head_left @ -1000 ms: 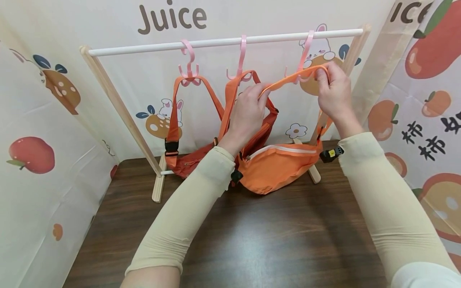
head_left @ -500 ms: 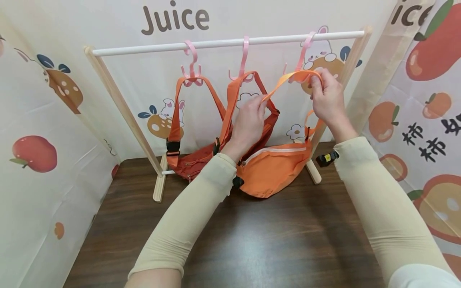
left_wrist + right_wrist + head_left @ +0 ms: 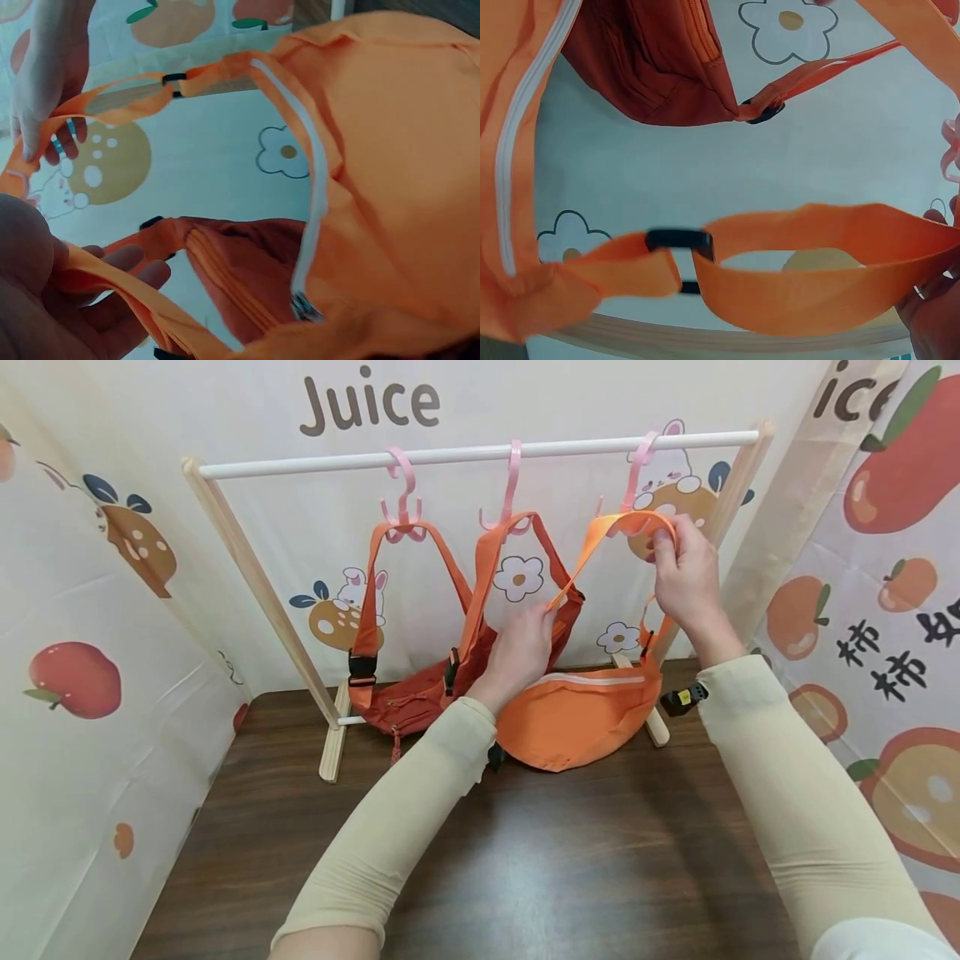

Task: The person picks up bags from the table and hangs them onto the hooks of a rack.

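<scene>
An orange waist bag (image 3: 577,722) with a white zipper hangs low in front of the rack at the right. My right hand (image 3: 686,568) grips its strap (image 3: 592,543) beside the right pink hook (image 3: 637,468). The strap arches over the lower prongs of that hook in the head view, partly covering them. Lower and further left, my left hand (image 3: 521,647) holds the other part of the strap between thumb and fingers. A black slider buckle (image 3: 679,240) sits on the strap near the bag's end in the right wrist view.
Darker orange-red waist bags (image 3: 408,697) hang by their straps from the left pink hook (image 3: 405,497) and the middle pink hook (image 3: 510,485). A white rod (image 3: 465,453) on wooden legs (image 3: 262,602) carries the hooks. Below lies a dark wooden table (image 3: 570,860).
My left hand has moved down, drawing its side of the strap lower. The right hand has dropped slightly, and the strap has gone from stretched between both hands to arched at the right hook.
</scene>
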The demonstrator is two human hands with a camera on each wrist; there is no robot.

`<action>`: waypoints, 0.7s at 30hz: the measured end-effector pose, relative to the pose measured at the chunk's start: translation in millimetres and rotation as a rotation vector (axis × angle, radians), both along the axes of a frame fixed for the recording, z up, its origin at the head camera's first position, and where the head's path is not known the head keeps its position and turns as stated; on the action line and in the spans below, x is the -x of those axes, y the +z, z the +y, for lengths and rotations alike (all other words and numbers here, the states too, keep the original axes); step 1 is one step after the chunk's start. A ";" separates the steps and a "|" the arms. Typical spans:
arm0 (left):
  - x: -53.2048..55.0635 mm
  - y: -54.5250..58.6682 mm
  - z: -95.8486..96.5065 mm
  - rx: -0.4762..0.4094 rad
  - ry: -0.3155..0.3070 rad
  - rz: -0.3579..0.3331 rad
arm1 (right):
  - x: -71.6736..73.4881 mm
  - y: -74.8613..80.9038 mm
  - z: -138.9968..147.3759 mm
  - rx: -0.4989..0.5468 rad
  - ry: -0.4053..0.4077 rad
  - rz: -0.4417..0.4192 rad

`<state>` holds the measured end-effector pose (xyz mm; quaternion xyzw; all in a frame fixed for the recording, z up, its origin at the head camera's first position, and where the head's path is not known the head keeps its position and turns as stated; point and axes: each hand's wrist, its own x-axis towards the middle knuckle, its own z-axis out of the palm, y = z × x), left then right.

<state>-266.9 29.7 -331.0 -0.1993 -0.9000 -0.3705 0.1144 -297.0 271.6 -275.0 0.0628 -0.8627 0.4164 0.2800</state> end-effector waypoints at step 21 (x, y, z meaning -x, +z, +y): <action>0.8 -27.9 -2.1 0.002 0.002 -0.081 | -4.4 -17.9 8.1 -0.016 0.008 -0.043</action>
